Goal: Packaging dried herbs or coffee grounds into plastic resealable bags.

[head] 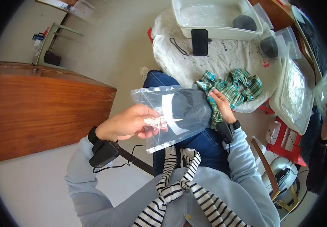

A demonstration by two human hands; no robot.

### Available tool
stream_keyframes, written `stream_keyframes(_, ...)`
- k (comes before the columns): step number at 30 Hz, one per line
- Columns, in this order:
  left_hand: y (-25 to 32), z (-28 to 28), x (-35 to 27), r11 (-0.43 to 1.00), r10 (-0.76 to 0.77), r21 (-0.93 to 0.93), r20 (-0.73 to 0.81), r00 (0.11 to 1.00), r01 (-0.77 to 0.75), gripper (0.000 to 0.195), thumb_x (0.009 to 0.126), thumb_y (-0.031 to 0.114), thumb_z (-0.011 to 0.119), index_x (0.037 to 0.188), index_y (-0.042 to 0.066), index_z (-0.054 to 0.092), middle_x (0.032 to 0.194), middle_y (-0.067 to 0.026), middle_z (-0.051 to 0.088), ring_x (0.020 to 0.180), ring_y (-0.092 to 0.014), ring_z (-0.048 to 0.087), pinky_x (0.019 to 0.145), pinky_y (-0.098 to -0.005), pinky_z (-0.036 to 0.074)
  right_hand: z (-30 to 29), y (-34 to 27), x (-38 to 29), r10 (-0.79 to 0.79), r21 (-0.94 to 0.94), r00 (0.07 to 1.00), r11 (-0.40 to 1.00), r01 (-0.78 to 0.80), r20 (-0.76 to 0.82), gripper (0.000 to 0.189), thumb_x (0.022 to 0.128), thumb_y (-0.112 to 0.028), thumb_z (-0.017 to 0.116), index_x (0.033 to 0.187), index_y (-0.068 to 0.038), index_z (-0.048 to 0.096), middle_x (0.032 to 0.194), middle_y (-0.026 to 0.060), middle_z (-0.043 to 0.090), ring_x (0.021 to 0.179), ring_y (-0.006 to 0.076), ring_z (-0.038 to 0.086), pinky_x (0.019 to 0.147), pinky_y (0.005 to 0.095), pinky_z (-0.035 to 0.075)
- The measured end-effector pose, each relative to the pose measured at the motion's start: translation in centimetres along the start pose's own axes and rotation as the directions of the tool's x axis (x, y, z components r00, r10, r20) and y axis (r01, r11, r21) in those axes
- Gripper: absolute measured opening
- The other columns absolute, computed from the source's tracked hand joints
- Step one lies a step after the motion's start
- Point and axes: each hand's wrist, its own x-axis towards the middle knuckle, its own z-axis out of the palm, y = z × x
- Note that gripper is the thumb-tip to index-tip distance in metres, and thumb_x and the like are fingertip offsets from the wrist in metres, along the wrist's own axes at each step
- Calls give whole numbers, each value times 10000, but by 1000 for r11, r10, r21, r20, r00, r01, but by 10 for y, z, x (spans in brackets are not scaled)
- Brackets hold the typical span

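A clear plastic bag (155, 99) with a white strip across it lies over my lap, a dark rounded item showing at its right end. My left hand (140, 122) grips the bag's left part, fingers partly seen through the glare on the film. At the bag's right end, my right hand (221, 102) pinches a green plaid cloth (234, 88), which lies bunched across the edge of the round covered surface. Part of that cloth hangs down beside the dark item. Whether my right fingers also touch the bag, I cannot tell.
A black phone (199, 42) leans by a white plastic tub (217, 32) on a stained white cloth cover (177, 65). Another tub (296, 96) with clear film stands right, above a red stool (282, 142). A wooden cabinet (47, 107) is left. Another person's arm (323, 127) shows far right.
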Motion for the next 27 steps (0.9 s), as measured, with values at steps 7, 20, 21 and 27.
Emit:
stream_keyframes(7,-11,-23,-13,998,43,-53,-51,998,-46,203,916,140,508,995,-24,597,797,-90,607,612,-101,514,458,-197,363,-5,8,1,-15,-17,1000,1000,15,27,131,899,-183,565,937,-60,591,875,-79,538,827,12,455,765,172,335)
stream_keyframes(20,-25,-51,-45,968,194,-126,-175,965,-217,208,904,127,499,901,-43,618,691,-34,557,553,-63,477,420,-177,326,-2,6,-2,38,-59,992,997,-45,-117,152,895,-214,579,947,-71,589,877,-95,522,822,1,440,780,169,319)
stream_keyframes(21,-25,-53,-47,966,202,-126,-179,963,-226,198,900,125,506,902,-41,614,686,-30,551,552,-60,475,420,-175,325,-3,6,-2,36,-69,992,997,-44,-120,159,895,-217,580,952,-70,589,879,-94,520,820,2,437,781,166,317)
stream_keyframes(27,-36,-63,-52,951,250,-127,-212,945,-281,145,874,97,542,908,-33,596,659,-11,518,543,-49,457,420,-174,323,-9,12,0,28,-96,993,995,-38,-111,189,894,-237,583,968,-63,588,880,-85,515,815,10,428,778,166,310)
